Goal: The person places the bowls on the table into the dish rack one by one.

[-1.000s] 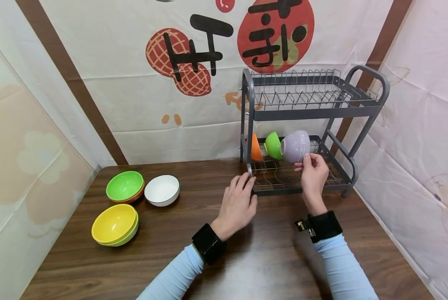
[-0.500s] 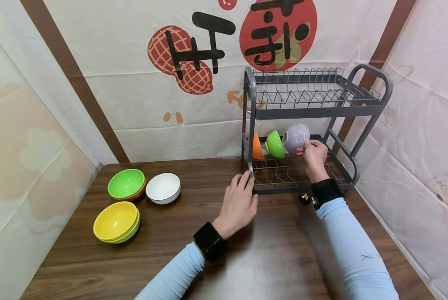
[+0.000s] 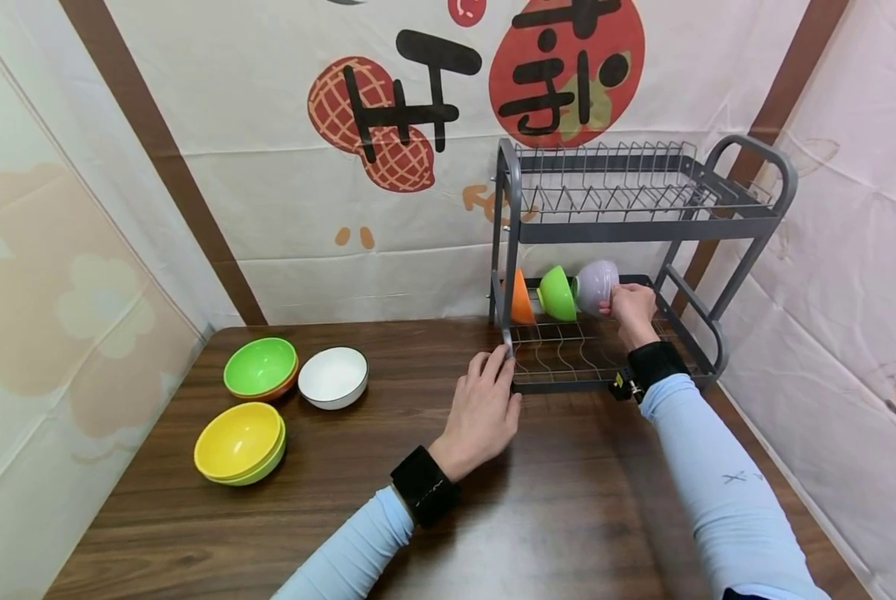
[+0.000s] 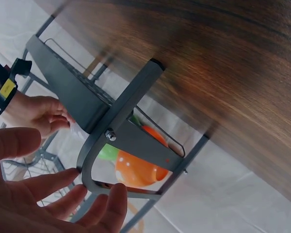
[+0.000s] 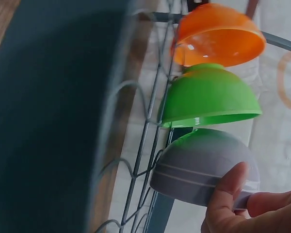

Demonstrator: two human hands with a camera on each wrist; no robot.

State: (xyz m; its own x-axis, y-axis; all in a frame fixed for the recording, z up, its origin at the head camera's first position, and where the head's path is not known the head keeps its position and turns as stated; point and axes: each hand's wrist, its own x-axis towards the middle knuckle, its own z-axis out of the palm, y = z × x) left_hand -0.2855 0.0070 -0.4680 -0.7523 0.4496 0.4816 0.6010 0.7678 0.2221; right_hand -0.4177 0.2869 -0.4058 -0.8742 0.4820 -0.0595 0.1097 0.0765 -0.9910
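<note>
A pale purple bowl [image 3: 596, 285] stands on its side on the lower tier of the grey dish rack [image 3: 643, 231]. My right hand [image 3: 632, 313] pinches its rim between thumb and fingers, as the right wrist view shows. Left of it, a green bowl [image 5: 211, 94] and an orange bowl [image 5: 218, 36] stand on edge in the same row, all facing one way. My left hand [image 3: 481, 410] rests with relaxed fingers at the rack's front left corner, fingertips [image 4: 117, 190] right at the curved side frame.
On the table's left stand a green bowl [image 3: 260, 367] stacked over an orange one, a yellow bowl [image 3: 237, 440] stacked over a light green one, and a white bowl [image 3: 333, 377]. The rack's upper tier [image 3: 613, 185] has wire plate slots. Printed cloth hangs behind and at both sides.
My right hand has reached further into the lower tier, and the purple bowl has moved back and down into line beside the green bowl. The left hand stays at the rack's corner.
</note>
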